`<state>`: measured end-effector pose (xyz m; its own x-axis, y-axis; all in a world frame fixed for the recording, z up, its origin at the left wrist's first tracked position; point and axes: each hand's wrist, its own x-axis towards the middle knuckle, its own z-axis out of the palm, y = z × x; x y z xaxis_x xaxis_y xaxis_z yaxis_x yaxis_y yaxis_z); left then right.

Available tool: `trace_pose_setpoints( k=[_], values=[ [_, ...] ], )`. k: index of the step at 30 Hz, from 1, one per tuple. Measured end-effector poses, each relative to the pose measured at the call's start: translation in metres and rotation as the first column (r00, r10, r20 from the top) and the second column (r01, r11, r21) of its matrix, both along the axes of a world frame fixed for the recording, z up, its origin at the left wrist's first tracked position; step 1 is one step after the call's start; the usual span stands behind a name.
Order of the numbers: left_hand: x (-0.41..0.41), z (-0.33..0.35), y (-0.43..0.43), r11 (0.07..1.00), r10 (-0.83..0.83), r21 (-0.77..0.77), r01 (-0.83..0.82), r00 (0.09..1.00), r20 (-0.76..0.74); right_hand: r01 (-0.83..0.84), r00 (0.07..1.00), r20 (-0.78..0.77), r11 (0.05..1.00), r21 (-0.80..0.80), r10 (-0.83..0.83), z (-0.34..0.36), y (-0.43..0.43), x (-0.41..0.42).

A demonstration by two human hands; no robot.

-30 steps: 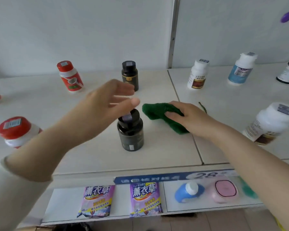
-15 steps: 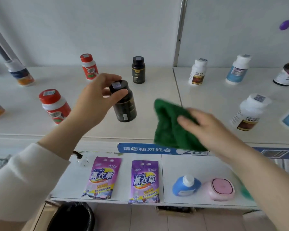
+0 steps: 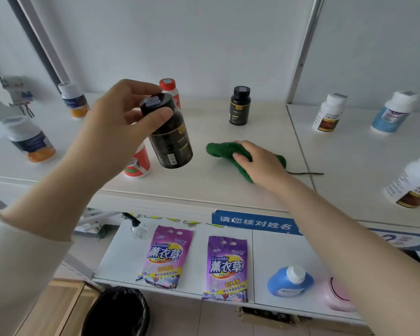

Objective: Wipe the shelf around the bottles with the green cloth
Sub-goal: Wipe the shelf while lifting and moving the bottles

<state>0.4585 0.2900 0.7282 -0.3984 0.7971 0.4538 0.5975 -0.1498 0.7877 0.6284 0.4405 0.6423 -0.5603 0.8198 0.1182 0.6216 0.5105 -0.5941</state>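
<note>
My left hand (image 3: 118, 132) grips a black bottle (image 3: 171, 144) by its cap and holds it tilted above the white shelf (image 3: 204, 190). My right hand (image 3: 260, 161) presses the green cloth (image 3: 224, 151) flat on the shelf, to the right of the lifted bottle; its fingers curl over the cloth. A second black bottle (image 3: 239, 106) stands further back. Two red-capped bottles (image 3: 137, 161) (image 3: 169, 88) are partly hidden behind my left hand and the lifted bottle.
White bottles (image 3: 327, 112) (image 3: 390, 112) (image 3: 412, 183) stand on the right shelf panel, others (image 3: 30, 139) (image 3: 74, 100) at the left. A lower shelf holds two purple detergent bags (image 3: 166, 255), a blue bottle (image 3: 289, 280) and a pink container (image 3: 337, 294). A black bin (image 3: 117, 311) sits below.
My left hand lifted the black bottle off the shelf and holds it up. The cloth, raised in the air half a second ago, is now pressed down on the shelf again.
</note>
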Motion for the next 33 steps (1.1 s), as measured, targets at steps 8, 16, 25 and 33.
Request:
trace_pose_setpoints(
  k=[8,16,25,33],
  values=[
    [-0.003,0.0,-0.006,0.999,-0.037,0.008,0.037,0.999,0.019,-0.413,0.91,-0.12,0.892,-0.186,0.396,0.003,-0.065,0.006],
    [-0.006,-0.004,-0.012,0.998,-0.057,-0.025,0.058,0.998,0.03,-0.081,0.929,-0.369,0.986,-0.145,0.022,0.032,-0.004,0.02],
    [-0.013,-0.007,-0.008,0.999,-0.015,-0.05,0.016,1.0,0.026,-0.314,0.947,0.052,0.947,-0.065,0.318,0.004,-0.029,-0.048],
    [0.003,-0.018,0.012,0.993,-0.087,-0.077,0.09,0.995,0.041,-0.369,0.928,-0.158,0.89,-0.268,0.337,0.012,-0.072,0.041]
  ],
)
